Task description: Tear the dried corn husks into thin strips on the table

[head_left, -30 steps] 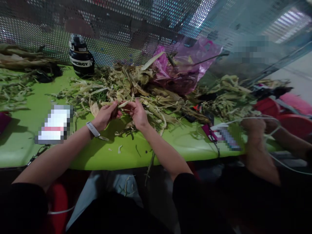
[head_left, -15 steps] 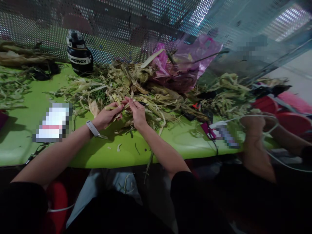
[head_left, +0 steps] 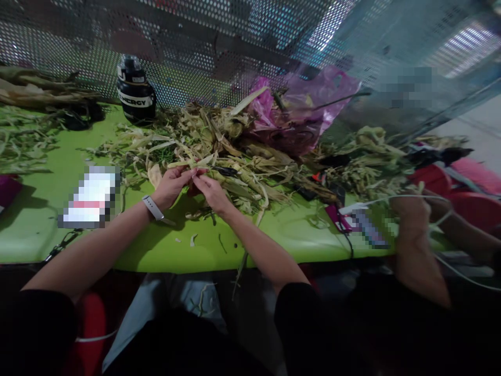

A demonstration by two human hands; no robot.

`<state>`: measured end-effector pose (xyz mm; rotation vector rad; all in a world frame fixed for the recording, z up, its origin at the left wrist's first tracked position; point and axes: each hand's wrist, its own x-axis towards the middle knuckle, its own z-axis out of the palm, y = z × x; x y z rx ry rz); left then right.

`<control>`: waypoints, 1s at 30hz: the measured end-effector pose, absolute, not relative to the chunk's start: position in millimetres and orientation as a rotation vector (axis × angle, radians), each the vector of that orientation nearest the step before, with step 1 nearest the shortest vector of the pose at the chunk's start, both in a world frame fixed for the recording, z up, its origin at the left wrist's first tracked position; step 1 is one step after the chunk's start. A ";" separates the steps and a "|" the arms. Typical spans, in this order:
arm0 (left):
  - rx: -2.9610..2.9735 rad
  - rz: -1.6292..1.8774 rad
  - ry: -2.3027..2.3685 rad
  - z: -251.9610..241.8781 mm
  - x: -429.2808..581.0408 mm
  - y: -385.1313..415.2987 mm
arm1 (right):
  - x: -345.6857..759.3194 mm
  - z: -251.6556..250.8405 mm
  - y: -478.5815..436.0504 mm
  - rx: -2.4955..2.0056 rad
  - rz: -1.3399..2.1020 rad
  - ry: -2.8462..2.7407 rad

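Note:
My left hand, with a white watch on its wrist, and my right hand meet at the near edge of a heap of dry corn husks on the green table. Both hands are closed in a pinch on the same pale husk strip, which runs across their fingertips. The fingers of the two hands touch each other. Loose husk scraps lie on the table just below my wrists.
A black jar stands at the back by the perforated metal screen. A pink plastic bag lies behind the heap. A blurred white item sits at left. Another person's hands work with a white cord at right, beside red stools.
My hands lifted a little and reached into the heap, then came back down and closer to me, still pinching the husk strip. The view shifted slightly.

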<state>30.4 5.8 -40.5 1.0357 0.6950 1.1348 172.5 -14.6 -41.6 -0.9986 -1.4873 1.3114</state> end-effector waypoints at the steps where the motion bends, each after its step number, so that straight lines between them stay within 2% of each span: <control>1: 1.031 1.133 0.690 -40.8 30.1 6.3 | 171.6 -41.9 -14.6 -0.985 1.317 -1.479; 6: 0.997 1.179 0.691 -40.6 28.1 8.7 | 173.2 -46.5 -8.7 -0.969 1.319 -1.462; 16: 0.928 1.181 0.674 -33.8 23.3 11.0 | 180.3 -45.8 -4.9 -0.837 1.561 -1.507; 30: 0.876 1.217 0.735 -16.3 15.5 10.8 | 177.6 -40.2 -13.1 -0.866 1.512 -1.633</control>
